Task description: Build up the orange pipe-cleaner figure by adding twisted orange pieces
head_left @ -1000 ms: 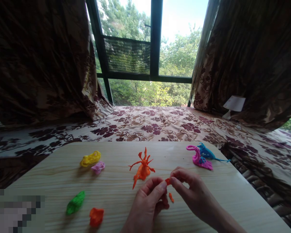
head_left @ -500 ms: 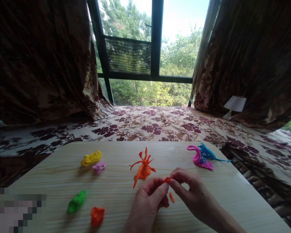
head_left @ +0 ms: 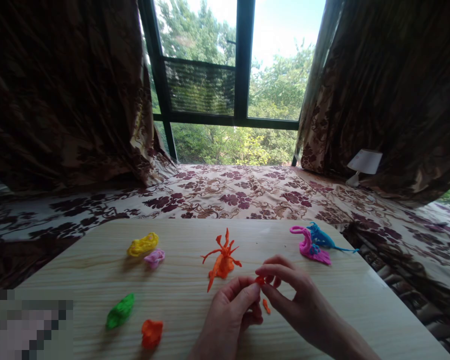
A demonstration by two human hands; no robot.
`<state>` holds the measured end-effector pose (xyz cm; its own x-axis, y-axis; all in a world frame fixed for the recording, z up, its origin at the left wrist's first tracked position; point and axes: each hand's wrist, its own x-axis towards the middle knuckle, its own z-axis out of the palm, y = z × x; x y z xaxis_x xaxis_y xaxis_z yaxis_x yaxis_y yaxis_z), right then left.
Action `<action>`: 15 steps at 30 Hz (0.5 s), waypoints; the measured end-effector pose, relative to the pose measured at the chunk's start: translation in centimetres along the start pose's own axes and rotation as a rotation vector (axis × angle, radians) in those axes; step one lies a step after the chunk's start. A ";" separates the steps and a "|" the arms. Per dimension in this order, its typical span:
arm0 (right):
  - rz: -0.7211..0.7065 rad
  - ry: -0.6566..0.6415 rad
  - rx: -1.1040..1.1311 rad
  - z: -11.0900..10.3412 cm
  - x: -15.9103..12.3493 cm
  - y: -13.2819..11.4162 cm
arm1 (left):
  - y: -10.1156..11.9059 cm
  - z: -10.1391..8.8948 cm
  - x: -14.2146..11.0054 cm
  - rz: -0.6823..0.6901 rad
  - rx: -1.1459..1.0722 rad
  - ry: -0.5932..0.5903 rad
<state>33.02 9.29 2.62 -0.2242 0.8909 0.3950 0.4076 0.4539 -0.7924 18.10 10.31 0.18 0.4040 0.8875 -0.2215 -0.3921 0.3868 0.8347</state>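
Observation:
My left hand [head_left: 230, 312] and my right hand [head_left: 292, 300] meet over the near middle of a pale wooden table [head_left: 195, 240]. Between their fingertips they pinch a small bit of orange clay [head_left: 260, 280]. Another orange crumb [head_left: 265, 305] lies on the table just below the fingers. An orange clay figure with thin spikes [head_left: 222, 259] stands a little beyond my left hand.
Yellow [head_left: 143, 244] and pale pink [head_left: 154, 258] clay lumps lie at the left, green [head_left: 120, 311] and orange [head_left: 151, 332] lumps nearer. A pink figure [head_left: 309, 246] and a blue figure [head_left: 324, 238] sit at the far right. A flowered cloth [head_left: 228, 192], curtains and a window lie beyond.
Both hands have stayed pinched on the orange bit, and the right fingers have shifted slightly round it. The view has tilted a little.

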 end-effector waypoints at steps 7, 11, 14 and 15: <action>0.003 0.001 -0.047 0.0 0.2 0.7 | -0.4 -0.2 0.1 0.010 0.015 0.015; -0.006 -0.006 -0.052 0.1 0.1 0.7 | -0.5 -0.4 0.6 0.011 0.043 0.041; -0.029 -0.013 -0.050 0.2 0.1 0.9 | -0.7 -0.6 1.1 -0.001 0.061 0.044; -0.042 -0.015 -0.049 0.3 0.2 1.1 | -0.8 -0.7 1.2 -0.007 0.054 0.052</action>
<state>33.18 9.93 1.75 -0.2552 0.8708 0.4203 0.4399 0.4916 -0.7515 18.32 11.27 -1.14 0.3632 0.8969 -0.2523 -0.3432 0.3805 0.8587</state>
